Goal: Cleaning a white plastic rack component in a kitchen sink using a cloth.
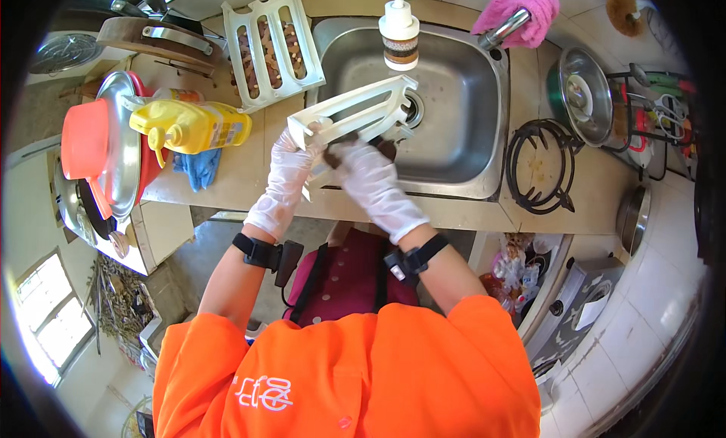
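Both my hands wear translucent white gloves and are over the front left part of the steel sink. My left hand grips the near-left end of a white plastic slotted rack, which is tilted, its far end above the drain. Against the rack's near side, my right hand holds a dark brown pad, partly hidden by the fingers; its exact kind cannot be made out. A tap with a layered filter hangs just beyond the rack. No running water is visible.
A second slotted rack lies left of the sink. Nearby are a yellow pump bottle, a blue cloth and a red basin. Rightward are a pink cloth on a metal pipe, a black stove grate and a metal bowl.
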The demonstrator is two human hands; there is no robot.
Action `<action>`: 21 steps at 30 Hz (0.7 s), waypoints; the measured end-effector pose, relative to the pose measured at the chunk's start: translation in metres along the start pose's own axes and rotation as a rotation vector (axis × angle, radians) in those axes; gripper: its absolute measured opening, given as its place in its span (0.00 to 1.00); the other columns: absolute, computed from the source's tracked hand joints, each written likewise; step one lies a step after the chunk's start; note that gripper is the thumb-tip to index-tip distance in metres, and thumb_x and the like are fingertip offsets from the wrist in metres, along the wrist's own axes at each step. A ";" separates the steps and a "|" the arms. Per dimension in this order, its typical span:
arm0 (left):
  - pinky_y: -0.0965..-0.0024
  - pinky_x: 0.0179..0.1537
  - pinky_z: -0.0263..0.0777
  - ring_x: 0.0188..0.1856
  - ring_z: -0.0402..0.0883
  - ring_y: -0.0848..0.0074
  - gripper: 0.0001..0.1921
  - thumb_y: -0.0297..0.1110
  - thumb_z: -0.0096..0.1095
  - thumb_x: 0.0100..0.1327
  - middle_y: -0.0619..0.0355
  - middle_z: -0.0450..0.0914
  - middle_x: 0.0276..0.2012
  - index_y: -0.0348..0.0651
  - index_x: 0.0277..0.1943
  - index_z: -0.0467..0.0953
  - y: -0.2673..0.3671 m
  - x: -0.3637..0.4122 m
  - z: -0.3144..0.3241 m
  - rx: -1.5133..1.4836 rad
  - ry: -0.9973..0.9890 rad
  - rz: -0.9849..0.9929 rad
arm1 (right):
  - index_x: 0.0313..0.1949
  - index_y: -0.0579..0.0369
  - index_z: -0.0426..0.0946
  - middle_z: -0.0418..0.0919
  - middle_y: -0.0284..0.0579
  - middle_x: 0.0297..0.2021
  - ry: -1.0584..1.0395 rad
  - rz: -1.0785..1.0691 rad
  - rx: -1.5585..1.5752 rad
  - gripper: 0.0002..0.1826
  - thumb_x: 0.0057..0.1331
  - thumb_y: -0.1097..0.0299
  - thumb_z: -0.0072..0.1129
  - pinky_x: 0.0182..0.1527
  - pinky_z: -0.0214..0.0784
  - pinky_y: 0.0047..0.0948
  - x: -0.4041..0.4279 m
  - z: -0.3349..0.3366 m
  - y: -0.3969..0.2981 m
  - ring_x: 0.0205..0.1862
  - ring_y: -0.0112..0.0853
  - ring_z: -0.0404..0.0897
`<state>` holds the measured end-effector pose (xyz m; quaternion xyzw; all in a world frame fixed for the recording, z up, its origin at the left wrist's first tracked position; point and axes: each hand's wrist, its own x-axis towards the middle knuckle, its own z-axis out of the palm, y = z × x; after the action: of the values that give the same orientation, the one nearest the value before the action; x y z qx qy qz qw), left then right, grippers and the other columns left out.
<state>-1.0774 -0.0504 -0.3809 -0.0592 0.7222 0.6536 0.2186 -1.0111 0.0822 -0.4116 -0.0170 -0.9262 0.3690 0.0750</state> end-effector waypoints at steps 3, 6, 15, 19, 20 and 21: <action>0.76 0.38 0.72 0.38 0.76 0.81 0.12 0.22 0.56 0.59 0.62 0.78 0.39 0.42 0.46 0.74 0.005 -0.001 0.001 -0.194 -0.037 0.001 | 0.37 0.47 0.76 0.77 0.42 0.32 -0.061 0.007 0.065 0.12 0.49 0.70 0.54 0.39 0.71 0.37 -0.002 -0.008 -0.021 0.37 0.39 0.77; 0.69 0.46 0.75 0.48 0.77 0.70 0.16 0.22 0.56 0.59 0.54 0.76 0.48 0.41 0.51 0.70 0.003 -0.001 -0.012 -0.087 -0.051 -0.083 | 0.39 0.47 0.75 0.77 0.45 0.35 -0.139 0.101 -0.047 0.13 0.52 0.70 0.53 0.41 0.71 0.39 0.004 -0.013 0.009 0.39 0.41 0.76; 0.68 0.45 0.77 0.47 0.77 0.72 0.15 0.23 0.57 0.59 0.58 0.76 0.45 0.40 0.50 0.70 0.020 0.001 -0.012 -0.114 -0.093 -0.135 | 0.53 0.46 0.68 0.76 0.53 0.42 -0.212 0.563 -0.086 0.21 0.58 0.64 0.50 0.49 0.67 0.39 0.008 0.007 0.060 0.43 0.46 0.76; 0.68 0.43 0.78 0.46 0.77 0.72 0.14 0.23 0.56 0.59 0.57 0.76 0.45 0.40 0.49 0.70 0.028 0.006 -0.006 -0.073 -0.106 -0.098 | 0.50 0.42 0.71 0.75 0.50 0.46 -0.225 0.421 0.317 0.20 0.56 0.68 0.55 0.52 0.65 0.38 -0.005 -0.004 0.051 0.48 0.48 0.73; 0.69 0.42 0.79 0.45 0.78 0.71 0.14 0.23 0.55 0.59 0.56 0.77 0.45 0.39 0.49 0.70 0.033 0.006 -0.004 -0.096 -0.078 -0.128 | 0.49 0.43 0.71 0.75 0.50 0.45 -0.260 0.394 0.298 0.19 0.56 0.69 0.54 0.52 0.65 0.38 -0.003 -0.010 0.056 0.48 0.47 0.73; 0.69 0.40 0.79 0.44 0.78 0.71 0.13 0.23 0.54 0.60 0.55 0.77 0.45 0.39 0.48 0.70 0.038 0.005 -0.002 -0.117 -0.052 -0.157 | 0.48 0.44 0.72 0.75 0.50 0.45 -0.294 0.367 0.281 0.18 0.56 0.70 0.53 0.52 0.65 0.38 -0.002 -0.017 0.060 0.48 0.46 0.74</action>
<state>-1.0963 -0.0457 -0.3475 -0.1113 0.6701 0.6767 0.2839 -1.0084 0.1367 -0.4408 -0.1205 -0.8482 0.5000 -0.1268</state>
